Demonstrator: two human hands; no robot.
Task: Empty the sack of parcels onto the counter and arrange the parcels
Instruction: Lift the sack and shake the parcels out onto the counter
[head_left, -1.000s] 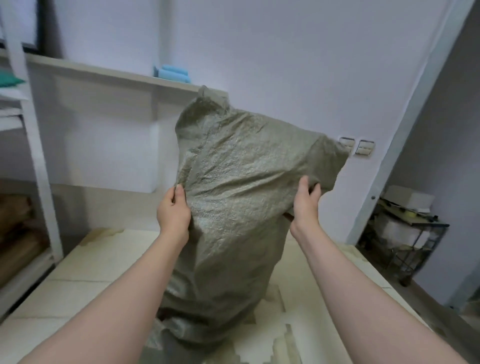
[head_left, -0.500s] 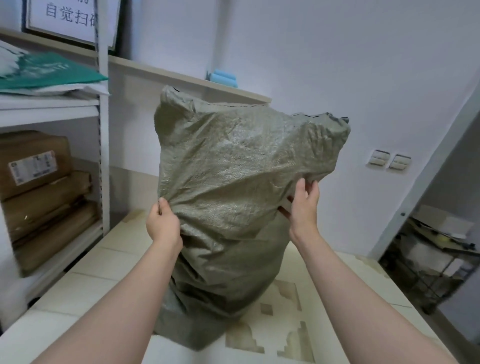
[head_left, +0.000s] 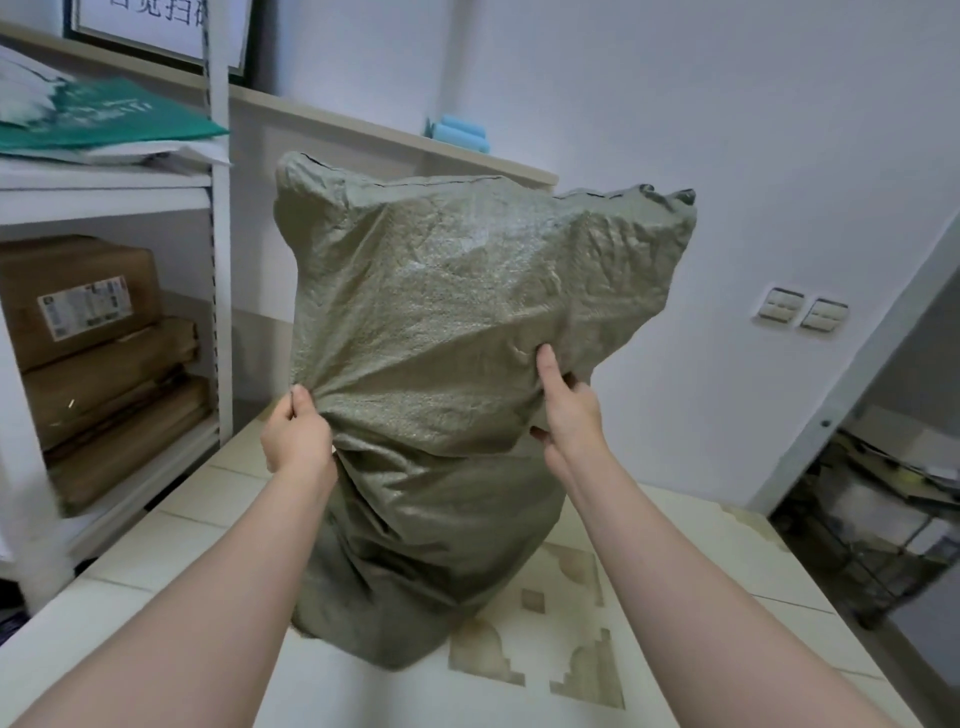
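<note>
Two bare forearms reach forward over the counter (head_left: 524, 649), a pale tiled top with beige patterned patches. The left hand (head_left: 298, 439) pinches a gathered fold of the sack (head_left: 457, 322) at its left side, thumb and fingers closed on the fabric. The right hand (head_left: 569, 415) grips the right side, thumb pressed flat on the near face and fingers curled behind the cloth. The sack is grey-green woven plastic. It stands upright in the middle of the counter, with its lower end bulging on the surface between the arms and its upper half pulled taut and wide. A stitched seam runs along its top edge. The weave hides the contents, and the sack blocks the far part of the counter and the wall behind it. To the left stands a white shelving unit (head_left: 218, 260), just beside the counter edge. It holds stacked cardboard boxes (head_left: 88, 291) on a low shelf and green-and-white bags (head_left: 104, 119) on the shelf above. Behind runs a wall ledge (head_left: 363, 130) carrying blue rolls (head_left: 460, 135), with a framed sign (head_left: 156, 31) above it. On the far right wall sit two switches (head_left: 802, 310), and past a door frame (head_left: 857, 389) stands a loaded wire cart (head_left: 883, 519).
</note>
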